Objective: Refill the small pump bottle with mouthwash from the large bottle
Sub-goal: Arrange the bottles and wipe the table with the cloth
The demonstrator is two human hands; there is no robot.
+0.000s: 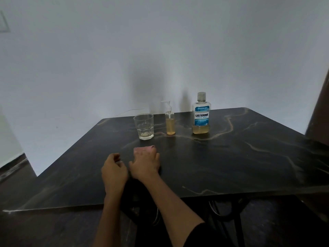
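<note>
A dark table [231, 157] with pale marble-like veins stands against a plain grey wall [160, 50]. Along its far edge 3 things stand upright in a row, each apart from the next. On the left is a clear glass [143, 126] with a faceted base and only a trace of pale liquid at the bottom. In the middle is the pump bottle [170, 120], slim and clear, with a white pump head on top whose spout points left; amber liquid fills roughly its lower half. On the right is the large bottle [201, 114], labelled Listerine Cool Mint in blue and white, with its clear cap on. Its amber liquid sits low, showing only below the label.

Both hands are over the near middle of the table, well short of the 3 things. The left hand [114, 169] hangs with fingers loosely curled and holds nothing; whether it touches the tabletop cannot be told. The right hand [145, 162] lies just beside it, back upward, fingers bent forward and down toward the table, gripping nothing, its fingertips [142, 149] pointing toward the glass. The 2 hands are close, with only a narrow gap between them. A dark sleeve [201, 234] covers the right upper arm at the bottom of the view.

Below the table's near edge dark metal legs [222, 211] show against a dark floor.
</note>
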